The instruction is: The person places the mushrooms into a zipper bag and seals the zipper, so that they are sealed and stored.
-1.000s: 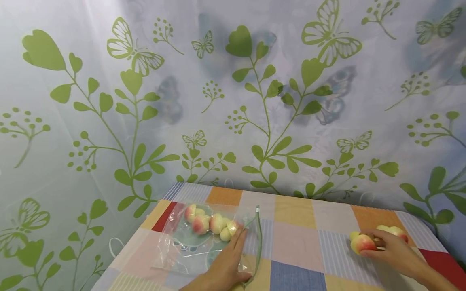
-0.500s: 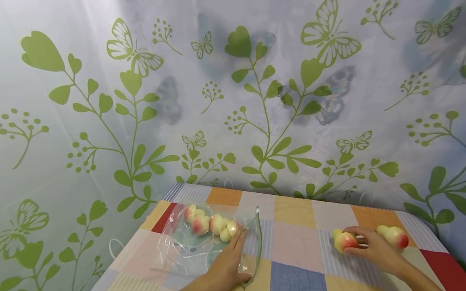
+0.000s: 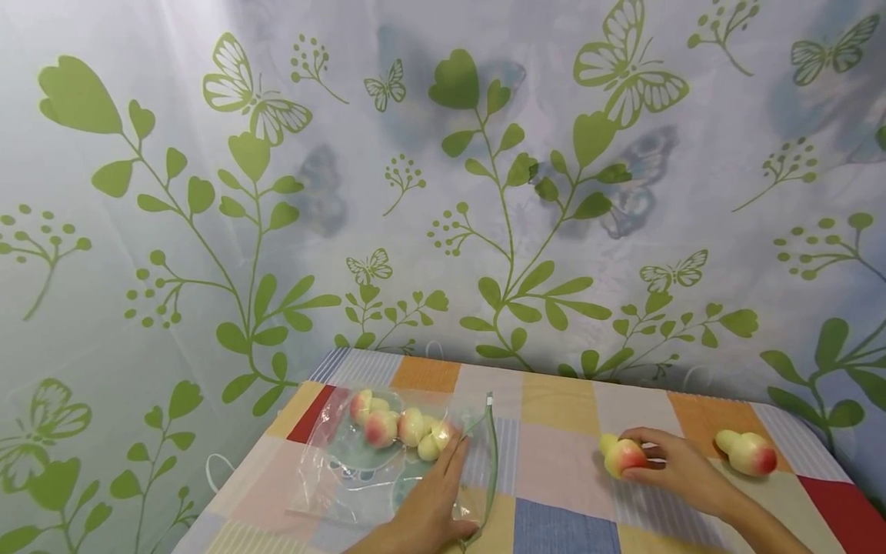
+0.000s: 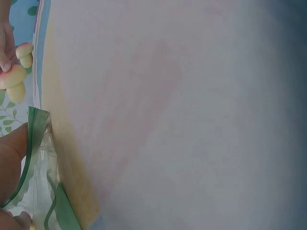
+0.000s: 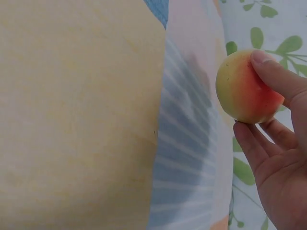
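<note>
My right hand (image 3: 667, 465) grips a toy mushroom (image 3: 623, 457) with a red-and-yellow cap and pale stem, thumb on one side of the cap and fingers on the other in the right wrist view. A second toy mushroom (image 3: 747, 452) lies on the cloth to its right. Flat on the left side is a clear zip bag (image 3: 346, 492) with a green zip edge and several toy mushrooms (image 3: 382, 428) inside. My left hand (image 3: 429, 492) rests at the bag's mouth, fingers straight and thumb spread away, beside the green zip (image 4: 31, 143).
A patchwork cloth (image 3: 561, 477) covers the table. Behind it hangs a pale curtain (image 3: 415, 231) with green leaves and butterflies. A white cord loop (image 3: 220, 469) shows at the table's left edge.
My right hand has moved left with the toy mushroom, away from the other one, which now shows fully. My left hand and the bag have stayed in place.
</note>
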`<state>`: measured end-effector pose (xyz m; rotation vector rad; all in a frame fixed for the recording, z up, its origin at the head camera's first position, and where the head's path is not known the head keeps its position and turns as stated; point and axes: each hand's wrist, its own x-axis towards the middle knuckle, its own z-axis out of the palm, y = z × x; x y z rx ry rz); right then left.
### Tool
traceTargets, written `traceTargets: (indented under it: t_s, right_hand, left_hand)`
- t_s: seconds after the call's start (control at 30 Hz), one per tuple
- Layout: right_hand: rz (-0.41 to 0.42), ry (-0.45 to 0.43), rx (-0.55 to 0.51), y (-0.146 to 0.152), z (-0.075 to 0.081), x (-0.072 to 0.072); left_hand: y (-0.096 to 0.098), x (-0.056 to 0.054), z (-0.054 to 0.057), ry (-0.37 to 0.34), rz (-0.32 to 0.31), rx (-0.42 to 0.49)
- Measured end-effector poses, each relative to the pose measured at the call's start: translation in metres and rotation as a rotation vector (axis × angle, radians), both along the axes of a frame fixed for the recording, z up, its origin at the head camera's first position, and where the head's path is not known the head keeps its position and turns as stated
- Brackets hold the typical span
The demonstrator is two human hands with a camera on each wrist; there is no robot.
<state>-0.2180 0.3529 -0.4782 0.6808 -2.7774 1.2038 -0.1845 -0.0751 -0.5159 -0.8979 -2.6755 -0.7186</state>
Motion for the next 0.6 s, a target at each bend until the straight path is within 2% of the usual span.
traceTargets:
  t_s: [0.33,0.6]
  right_hand:
    - [0.117,0.016,-0.096,-0.027,-0.005,-0.009]
    - [0.196,-0.03,-0.155,-0.054,-0.008,-0.013]
  left_hand:
    - [-0.001,0.001,0.001,0.0,-0.004,-0.007]
    - [-0.001,0.002,0.003,0.01,-0.014,-0.019]
